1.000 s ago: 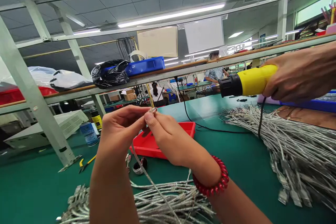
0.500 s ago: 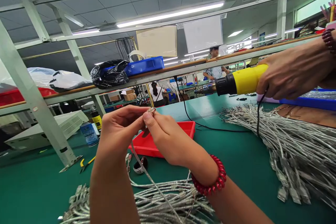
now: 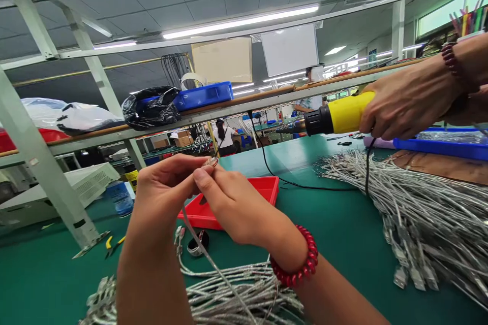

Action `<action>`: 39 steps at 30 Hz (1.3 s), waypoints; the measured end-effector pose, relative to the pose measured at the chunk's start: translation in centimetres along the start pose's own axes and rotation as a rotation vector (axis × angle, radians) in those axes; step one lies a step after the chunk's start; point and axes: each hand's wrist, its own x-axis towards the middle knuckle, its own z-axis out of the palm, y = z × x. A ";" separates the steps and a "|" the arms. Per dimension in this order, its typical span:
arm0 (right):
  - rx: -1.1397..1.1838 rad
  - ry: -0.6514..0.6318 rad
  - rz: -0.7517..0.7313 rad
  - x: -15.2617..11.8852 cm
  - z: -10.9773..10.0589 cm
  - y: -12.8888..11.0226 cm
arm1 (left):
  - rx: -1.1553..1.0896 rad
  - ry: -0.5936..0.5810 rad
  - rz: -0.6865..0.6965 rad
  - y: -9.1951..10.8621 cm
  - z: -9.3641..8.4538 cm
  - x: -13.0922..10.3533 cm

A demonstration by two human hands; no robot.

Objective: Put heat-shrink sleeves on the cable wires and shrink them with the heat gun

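Both hands, left hand and right hand, pinch the silver cable end, its length slanting upward; grip unchanged, co-worker's heat gun now lower.

cable in the fingers: silvery braided sheath, rough weave, glinting.
connector tip at the fingertips: bright bare metal, shiny.
cable bundle below the wrists: same glittery braid, metal plug ends.
bracelet on the right wrist: red beads, glossy, plastic-looking.
tray just beyond the hands: red plastic, smooth.
table under the hands: green mat, matt, even.
heat gun off to the right: yellow plastic body, black collar, dull metal nozzle.
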 end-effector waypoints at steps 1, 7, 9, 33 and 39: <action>-0.008 -0.001 -0.001 0.0 0.0 0.0 | 0.000 0.012 -0.002 0.0 0.0 0.0; -0.063 -0.023 0.000 0.1 -0.3 -0.3 | 0.023 0.002 0.021 -0.4 -0.2 0.3; -0.059 -0.033 0.000 0.1 -0.3 -0.4 | 0.025 0.008 0.018 -0.5 -0.3 0.4; -0.122 -0.091 0.004 0.0 -0.6 0.2 | 0.039 0.048 -0.091 0.1 0.3 0.2; -0.136 -0.091 0.011 0.0 -0.5 0.2 | 0.040 0.038 -0.127 0.3 0.2 0.3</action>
